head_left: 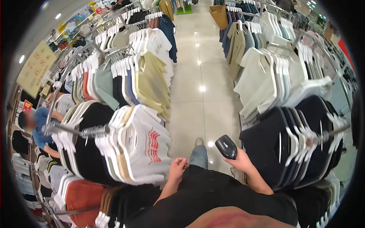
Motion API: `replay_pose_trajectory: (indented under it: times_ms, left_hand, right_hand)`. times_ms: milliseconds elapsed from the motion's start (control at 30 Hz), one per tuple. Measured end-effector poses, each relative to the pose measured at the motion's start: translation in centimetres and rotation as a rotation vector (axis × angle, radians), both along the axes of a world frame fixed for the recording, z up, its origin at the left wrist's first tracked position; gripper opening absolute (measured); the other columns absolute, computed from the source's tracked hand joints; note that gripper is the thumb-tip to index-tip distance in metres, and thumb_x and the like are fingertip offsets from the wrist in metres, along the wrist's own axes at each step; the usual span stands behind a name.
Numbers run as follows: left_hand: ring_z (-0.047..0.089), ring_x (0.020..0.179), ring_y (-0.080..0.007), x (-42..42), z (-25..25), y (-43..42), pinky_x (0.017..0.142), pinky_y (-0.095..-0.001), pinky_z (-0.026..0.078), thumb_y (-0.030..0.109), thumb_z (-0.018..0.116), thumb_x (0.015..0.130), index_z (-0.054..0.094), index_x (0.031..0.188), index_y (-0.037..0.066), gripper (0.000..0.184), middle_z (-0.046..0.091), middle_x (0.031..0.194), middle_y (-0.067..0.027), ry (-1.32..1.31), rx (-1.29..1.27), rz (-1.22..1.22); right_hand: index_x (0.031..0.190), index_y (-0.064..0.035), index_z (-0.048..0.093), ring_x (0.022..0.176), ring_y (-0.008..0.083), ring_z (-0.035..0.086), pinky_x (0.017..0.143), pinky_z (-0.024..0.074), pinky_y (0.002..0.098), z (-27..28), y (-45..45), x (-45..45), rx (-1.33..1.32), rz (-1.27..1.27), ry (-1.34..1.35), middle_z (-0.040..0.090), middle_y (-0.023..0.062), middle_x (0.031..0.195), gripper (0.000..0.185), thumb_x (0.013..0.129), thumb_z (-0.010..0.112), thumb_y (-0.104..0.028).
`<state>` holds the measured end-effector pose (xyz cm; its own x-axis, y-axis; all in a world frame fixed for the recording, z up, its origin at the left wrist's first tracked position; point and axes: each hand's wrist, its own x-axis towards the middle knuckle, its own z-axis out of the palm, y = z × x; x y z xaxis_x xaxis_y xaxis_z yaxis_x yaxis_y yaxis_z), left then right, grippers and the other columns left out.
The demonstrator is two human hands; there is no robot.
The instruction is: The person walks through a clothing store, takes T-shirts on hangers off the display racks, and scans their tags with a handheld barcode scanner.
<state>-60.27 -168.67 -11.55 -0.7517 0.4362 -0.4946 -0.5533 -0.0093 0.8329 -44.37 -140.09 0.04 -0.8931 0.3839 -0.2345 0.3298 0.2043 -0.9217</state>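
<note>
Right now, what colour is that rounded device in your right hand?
The rounded device is black, clearest in the head view.

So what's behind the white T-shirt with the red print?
Behind that white T-shirt, white hangers hold others, including a beige top. Their fronts are covered, so any designs can't be seen.

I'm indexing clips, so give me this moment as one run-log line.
right hand: holding black handheld device | left hand: fingers curled, near red-printed white shirt | clothes racks: either side of tiled aisle
</note>
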Motion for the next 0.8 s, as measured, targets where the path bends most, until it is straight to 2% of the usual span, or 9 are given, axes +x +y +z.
replay_pose_trajectory:
  times_ms: [100,167,233,267,367,567,633,667,800]
  left_hand:
    - [0.064,0.078,-0.0127,-9.8,-0.6,5.2,0.076,-0.0279,0.051,0.018,0.065,0.103,0.064,0.101,0.004,0.015,0.068,0.087,-0.0048,-0.001,0.009,-0.047]
    - [0.064,0.08,-0.0132,-16.9,0.6,10.4,0.078,-0.0287,0.051,0.018,0.065,0.103,0.065,0.102,0.004,0.014,0.069,0.086,-0.0049,0.084,0.054,-0.041]
    - [0.064,0.081,-0.0135,-22.9,3.9,15.9,0.079,-0.029,0.052,0.017,0.065,0.102,0.064,0.102,0.005,0.012,0.068,0.087,-0.0044,0.12,0.096,-0.111]
    - [0.064,0.083,-0.0137,-25.8,5.2,18.1,0.08,-0.0293,0.052,0.016,0.066,0.102,0.063,0.102,0.006,0.01,0.068,0.087,-0.0038,0.17,0.104,-0.141]
    - [0.065,0.085,-0.0144,-31.9,6.0,24.1,0.081,-0.0297,0.052,0.015,0.064,0.103,0.064,0.105,0.004,0.011,0.07,0.092,-0.0052,0.19,0.134,-0.235]
    - [0.067,0.092,-0.0155,-40.8,5.5,32.5,0.087,-0.0316,0.054,0.013,0.064,0.103,0.064,0.108,0.002,0.011,0.07,0.096,-0.0063,0.106,0.181,-0.489]
    - [0.067,0.092,-0.0163,-45.0,4.7,34.9,0.087,-0.0323,0.054,0.012,0.065,0.102,0.064,0.108,0.002,0.012,0.071,0.097,-0.0069,0.119,0.149,-0.49]
    - [0.068,0.091,-0.017,-47.3,4.4,36.7,0.087,-0.0331,0.054,0.011,0.065,0.102,0.065,0.109,0.002,0.012,0.072,0.098,-0.0075,0.128,0.124,-0.47]
    - [0.068,0.093,-0.0173,-57.0,4.7,43.1,0.09,-0.0331,0.054,0.011,0.064,0.102,0.065,0.11,0.001,0.013,0.072,0.101,-0.0091,0.114,0.051,-0.398]
  right_hand:
    - [0.121,0.0006,0.064,0.092,0.0191,0.069,0.085,0.054,0.035,0.8,4.2,-7.4,0.101,0.016,-0.032,0.074,0.0116,0.103,0.046,0.084,0.083,-0.019]
    - [0.124,-0.0002,0.064,0.094,0.0264,0.07,0.087,0.054,0.0372,0.7,7.2,-12.3,0.132,-0.02,-0.021,0.074,0.015,0.105,0.05,0.082,0.084,-0.019]
    - [0.123,0.0001,0.064,0.095,0.0247,0.07,0.088,0.0539,0.0367,2.3,9.7,-17.2,0.125,-0.042,0.094,0.074,0.0152,0.106,0.048,0.083,0.083,-0.018]
    - [0.125,-0.0002,0.064,0.097,0.022,0.07,0.088,0.0536,0.0359,2.6,10.8,-19.5,-0.006,-0.075,0.109,0.074,0.014,0.107,0.048,0.084,0.082,-0.016]
    - [0.127,-0.0005,0.063,0.097,0.0191,0.068,0.089,0.053,0.0343,4.7,14.6,-26.1,0.075,-0.109,0.036,0.074,0.011,0.106,0.048,0.085,0.081,-0.014]
    - [0.125,0.0004,0.063,0.089,0.0092,0.061,0.084,0.0522,0.0294,1.6,23.6,-37.8,-0.01,-0.183,0.233,0.072,0.006,0.103,0.046,0.085,0.082,-0.013]
    - [0.125,0.0005,0.063,0.089,0.0118,0.063,0.084,0.0523,0.0302,1.2,27.9,-42.2,-0.155,-0.137,-0.003,0.073,0.0075,0.102,0.047,0.085,0.082,-0.014]
    - [0.124,0.0001,0.063,0.09,0.0164,0.066,0.085,0.0527,0.0324,0.3,29.9,-44.8,-0.005,-0.117,0.11,0.073,0.0095,0.102,0.047,0.085,0.083,-0.017]
    - [0.121,-0.0014,0.064,0.093,0.024,0.068,0.088,0.0533,0.037,0.3,38.8,-56.1,-0.017,0.024,0.095,0.073,0.0127,0.105,0.047,0.084,0.082,-0.022]
